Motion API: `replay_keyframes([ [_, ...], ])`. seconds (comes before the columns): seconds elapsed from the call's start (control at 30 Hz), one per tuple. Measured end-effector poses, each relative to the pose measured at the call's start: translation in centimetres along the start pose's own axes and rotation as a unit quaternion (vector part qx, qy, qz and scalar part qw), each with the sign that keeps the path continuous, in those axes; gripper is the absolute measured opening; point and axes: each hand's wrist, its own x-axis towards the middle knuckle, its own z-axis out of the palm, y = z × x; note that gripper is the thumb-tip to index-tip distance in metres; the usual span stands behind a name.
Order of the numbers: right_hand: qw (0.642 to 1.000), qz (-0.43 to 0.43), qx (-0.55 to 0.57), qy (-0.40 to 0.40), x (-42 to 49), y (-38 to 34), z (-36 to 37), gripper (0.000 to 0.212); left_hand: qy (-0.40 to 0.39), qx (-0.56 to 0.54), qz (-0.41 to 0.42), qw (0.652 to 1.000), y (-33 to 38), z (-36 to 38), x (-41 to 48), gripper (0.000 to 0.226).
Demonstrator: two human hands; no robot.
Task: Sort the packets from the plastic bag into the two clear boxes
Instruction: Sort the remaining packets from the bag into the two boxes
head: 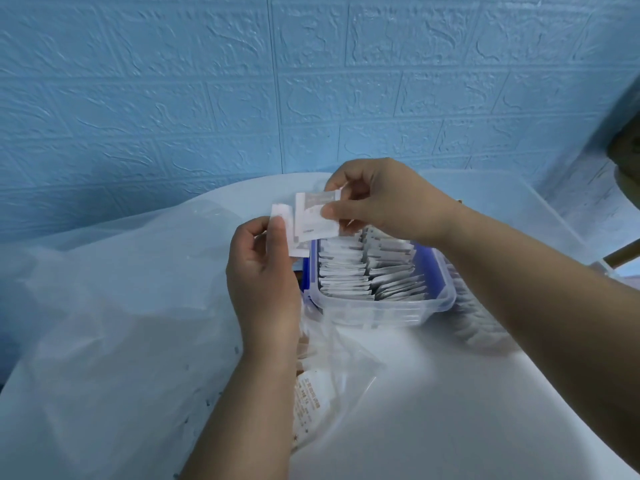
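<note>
My right hand (384,199) pinches a white packet with grey print (317,216) above the far left corner of a clear box (381,306) with blue clips, which is packed with rows of silver-white packets (367,271). My left hand (263,268) holds a second white packet (287,230) just left of the first, and the two overlap. A clear plastic bag (332,386) lies under my left forearm with several printed packets inside. Behind my right forearm stands a second clear box (474,320), partly hidden and holding packets.
The round white table (450,410) carries everything. A large sheet of thin clear plastic (104,306) is spread over its left half. A big translucent tub (519,202) stands at the back right against the blue textured wall.
</note>
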Motion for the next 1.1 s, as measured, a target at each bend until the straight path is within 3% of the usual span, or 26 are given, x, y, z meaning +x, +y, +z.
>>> replay_keyframes([
  [0.17,0.997,0.061,-0.023,0.047,-0.6,0.9,-1.6,0.013,0.026,-0.006,-0.008,1.0,-0.3,0.1,0.5,0.01],
  [0.43,0.995,0.059,-0.086,0.0,-0.9,1.0,-1.4,0.016,0.019,-0.003,-0.003,1.0,-0.2,0.1,0.3,0.017],
  [0.63,0.951,-0.004,-0.309,0.01,-0.6,1.5,-0.4,0.013,0.014,0.001,-0.005,1.0,-0.1,0.1,0.3,0.017],
  [1.1,0.963,0.031,-0.267,-0.015,0.2,2.6,-0.2,0.003,0.009,0.012,0.001,1.0,0.2,0.2,0.1,0.02],
])
